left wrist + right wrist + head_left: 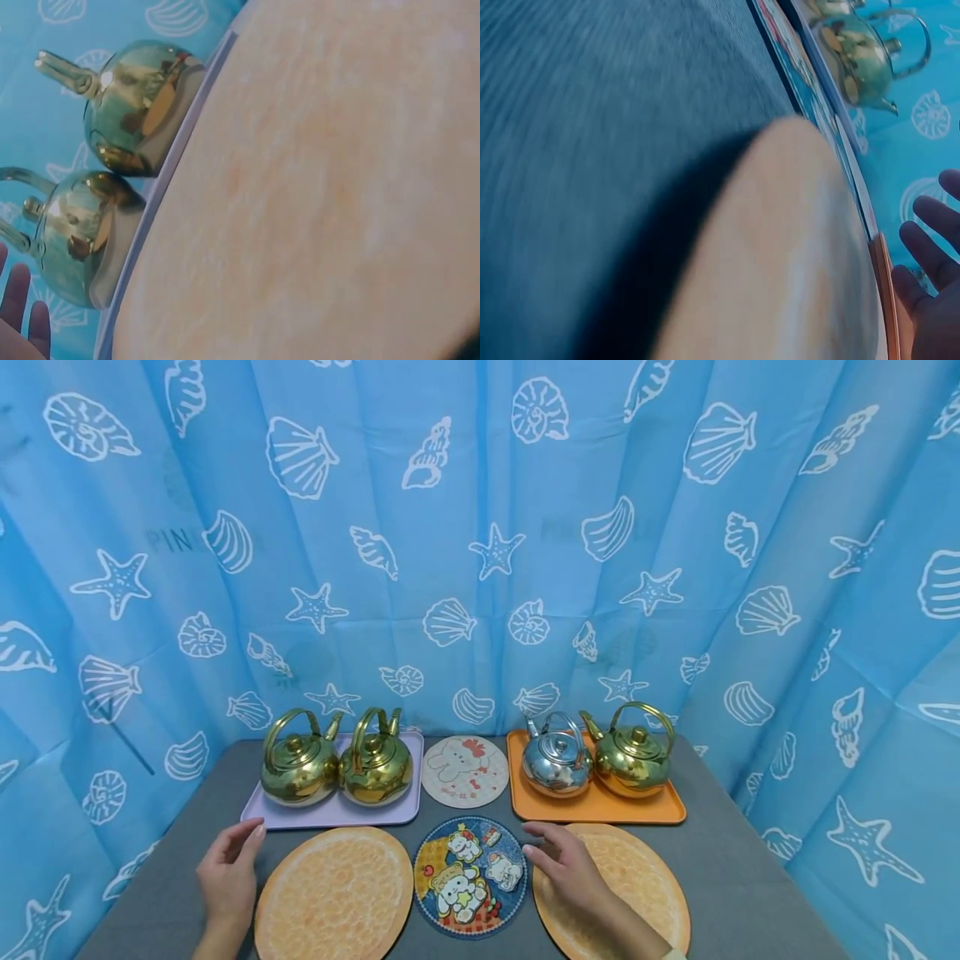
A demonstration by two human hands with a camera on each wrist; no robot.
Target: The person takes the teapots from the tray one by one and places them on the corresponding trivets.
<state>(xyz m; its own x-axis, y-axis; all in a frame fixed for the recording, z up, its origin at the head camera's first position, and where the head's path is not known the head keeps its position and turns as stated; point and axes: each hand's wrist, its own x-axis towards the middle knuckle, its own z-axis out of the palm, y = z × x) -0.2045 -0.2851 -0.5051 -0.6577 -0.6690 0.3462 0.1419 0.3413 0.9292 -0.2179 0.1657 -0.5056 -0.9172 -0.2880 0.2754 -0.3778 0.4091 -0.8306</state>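
Where the left hand [228, 877] is: off at 9 o'clock past the left tan mat [333, 893], fingers loose, nothing in it
Right hand [562, 860]: over the 10 o'clock edge of the right tan mat [641, 877], fingers spread, holding nothing; can't tell if it touches the mat. The two hands are well apart
Cartoon mat [471, 877]: dead centre between the tan ones, so clock from here
Gold pair [377, 772]: two kettles at 10 o'clock on the purple tray [337, 817], spouts towards 1
Orange tray [600, 812]: 2 o'clock, with a silver kettle [557, 772] and, at its 3, another gold kettle [633, 768]
Bunny mat [465, 772]: 12 o'clock, between trays
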